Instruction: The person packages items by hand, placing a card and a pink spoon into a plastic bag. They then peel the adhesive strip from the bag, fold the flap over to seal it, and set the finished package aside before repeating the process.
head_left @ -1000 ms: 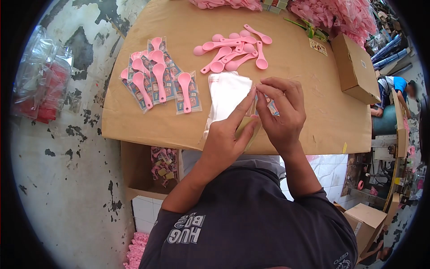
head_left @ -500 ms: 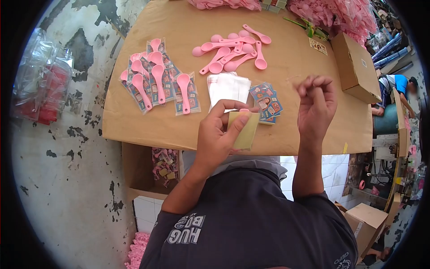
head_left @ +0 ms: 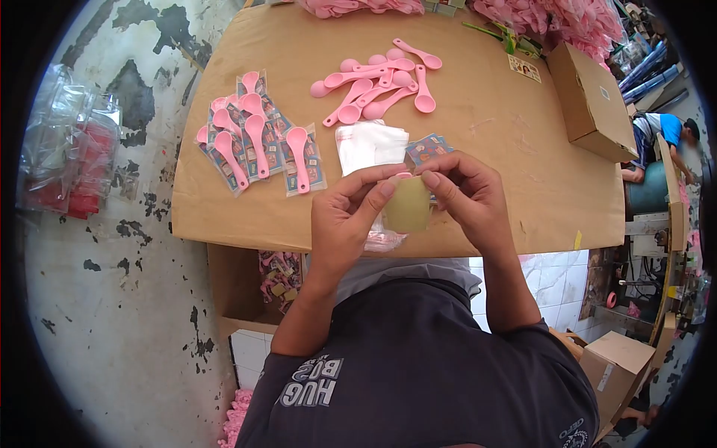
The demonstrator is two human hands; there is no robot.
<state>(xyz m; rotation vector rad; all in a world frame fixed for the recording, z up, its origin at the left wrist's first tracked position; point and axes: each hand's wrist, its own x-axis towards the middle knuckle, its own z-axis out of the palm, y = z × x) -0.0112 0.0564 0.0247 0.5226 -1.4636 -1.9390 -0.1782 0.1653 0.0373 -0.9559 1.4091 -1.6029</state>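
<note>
Near the table's front edge, my left hand [head_left: 345, 213] pinches the upper left corner of a yellowish packet [head_left: 407, 205]. My right hand [head_left: 470, 201] pinches its upper right corner. A bit of pink shows at the packet's top edge between the thumbs. Just beyond the hands lie a stack of clear plastic bags [head_left: 370, 145] and printed blue cards [head_left: 429, 147], partly hidden by my right hand. Loose pink spoons [head_left: 385, 86] are piled farther back. On the left lie bagged spoons on cards [head_left: 258, 145].
A cardboard box [head_left: 594, 104] stands at the table's right edge. Pink spoons in plastic [head_left: 549, 22] are heaped at the back. Another person [head_left: 668, 131] is at the far right. Below the table's left side is an open box [head_left: 231, 284].
My right hand has come down and left and now grips the packet's corner. The packet is held with both hands; my left hand has shifted slightly left.
</note>
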